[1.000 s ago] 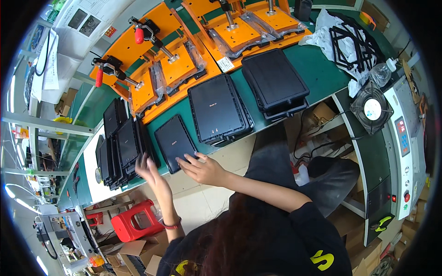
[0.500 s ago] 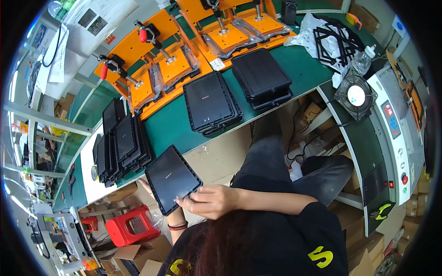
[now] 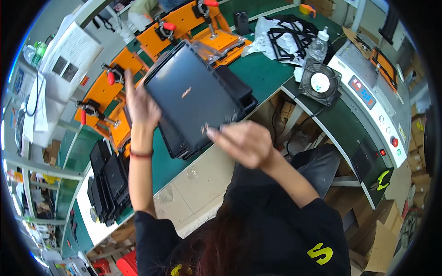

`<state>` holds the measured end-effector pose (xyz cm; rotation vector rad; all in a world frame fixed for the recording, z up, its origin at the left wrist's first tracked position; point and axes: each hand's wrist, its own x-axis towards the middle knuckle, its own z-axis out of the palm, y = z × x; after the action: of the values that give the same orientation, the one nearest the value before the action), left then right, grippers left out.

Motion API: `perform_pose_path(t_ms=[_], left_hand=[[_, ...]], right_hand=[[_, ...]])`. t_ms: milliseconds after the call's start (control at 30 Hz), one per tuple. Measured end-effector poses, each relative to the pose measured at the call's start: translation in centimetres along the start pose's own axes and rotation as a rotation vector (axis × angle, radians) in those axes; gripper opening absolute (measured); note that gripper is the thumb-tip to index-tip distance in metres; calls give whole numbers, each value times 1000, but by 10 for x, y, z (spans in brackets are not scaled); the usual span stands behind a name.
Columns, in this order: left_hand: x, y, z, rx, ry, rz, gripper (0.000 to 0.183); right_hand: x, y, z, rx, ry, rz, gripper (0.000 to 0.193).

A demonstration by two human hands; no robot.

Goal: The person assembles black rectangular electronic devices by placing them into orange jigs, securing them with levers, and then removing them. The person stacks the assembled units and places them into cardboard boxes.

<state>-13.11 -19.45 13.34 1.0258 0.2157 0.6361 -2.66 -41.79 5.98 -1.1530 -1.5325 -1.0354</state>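
Note:
A flat black rectangular panel (image 3: pixel 193 101) with a raised, notched rim and a small mark in its middle is held tilted above the table. My left hand (image 3: pixel 145 108) supports it at its left edge, the thumb sticking up and the other fingers mostly hidden behind it. Close to the panel's lower right corner is my right hand (image 3: pixel 246 142), its fingers pinched together. Anything between those fingertips is too small to make out. Partly covered by the raised panel are a stack of similar panels (image 3: pixel 175 140) and a second black stack (image 3: pixel 237 85).
Orange clamp fixtures (image 3: pixel 152 41) with red handles line the back of the green table (image 3: pixel 271 76). More black panels (image 3: pixel 108 184) are piled at left. Black frames (image 3: pixel 290 39) lie on white wrapping, beside a clear bottle (image 3: pixel 317 46), a fan (image 3: pixel 320 82) and a white machine (image 3: pixel 368 101).
Both hands have carried the panel up and to the right, from beside the left pile to above the middle stacks. The head view has shifted too.

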Motion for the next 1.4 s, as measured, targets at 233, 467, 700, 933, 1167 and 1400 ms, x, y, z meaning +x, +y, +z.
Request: perform_pose_path(t_ms=[233,467,700,933,1167,1400], left_hand=[[129,-64,-16,362,-78,-280,75],[145,-101,-71,865,-121,-134,72],[136,-120,-103,1450,-267,386,59],[104,-90,88,1381,-212,704,38],[143,-237,386,1040,-936,560,45],[285,-385,482,1028,-1011,452,65]], right_hand=[[-40,66,27,-123,-260,204,27],[-52,61,32,-52,-374,301,29],[-52,55,22,-51,-379,349,36],[-45,29,-61,-88,-281,534,47],[-57,-22,-278,-770,-15,1012,40],[-14,-217,-408,-1929,-130,1067,34]])
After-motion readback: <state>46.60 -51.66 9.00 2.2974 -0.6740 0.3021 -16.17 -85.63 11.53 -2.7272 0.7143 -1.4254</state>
